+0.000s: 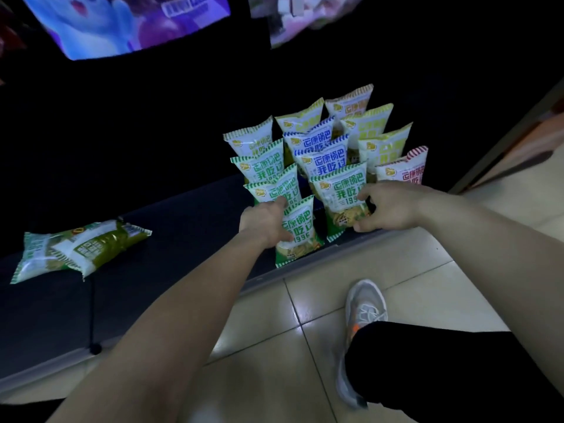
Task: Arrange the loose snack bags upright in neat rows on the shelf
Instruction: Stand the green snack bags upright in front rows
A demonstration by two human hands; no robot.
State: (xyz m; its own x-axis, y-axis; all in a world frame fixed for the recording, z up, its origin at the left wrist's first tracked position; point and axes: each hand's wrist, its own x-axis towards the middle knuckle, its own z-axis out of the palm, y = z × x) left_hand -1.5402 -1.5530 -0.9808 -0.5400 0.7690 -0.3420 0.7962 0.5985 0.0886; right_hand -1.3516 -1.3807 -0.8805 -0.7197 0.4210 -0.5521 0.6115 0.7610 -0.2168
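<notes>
Gripping front green bag (300, 236) with left hand (265, 219), neighbouring bag (338, 203) with right hand (387, 206); probably light, slippery, best pinched at edges.

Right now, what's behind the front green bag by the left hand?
More green bags stand behind the front bag, each hiding the next one's bottom. Past them, too dark.

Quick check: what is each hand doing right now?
Left hand: grips the front-left green bag by its left edge.
Right hand: grips the middle-row green bag by its right side.
</notes>
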